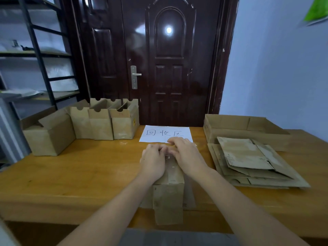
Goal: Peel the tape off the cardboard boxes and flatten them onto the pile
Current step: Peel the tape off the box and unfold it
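Head view. A closed cardboard box point(168, 192) stands at the near edge of the wooden table point(79, 174), long side running away from the camera, one flap hanging down over the table edge. Clear tape point(170, 167) runs along the top seam of the box.

Left hand point(153, 161) lies on the far end of the box top, fingers curled down at the seam. Right hand point(186, 153) lies just beside it, fingertips meeting the left hand's over the far end of the tape. Both appear to pinch at the tape end; the grip itself is blurred and partly hidden, so I cannot tell for certain.

A pile of flattened boxes point(252, 162) lies on the right part of the table, well apart from the box in hand. Behind the pile sits a shallow open cardboard tray point(245, 126).

On the left part of the table: a row of upright open boxes point(104, 121), and one larger box point(48, 135) at the left end.

A white paper sign point(166, 133) with handwritten characters lies just beyond the hands. A dark door point(168, 59) stands behind the table.
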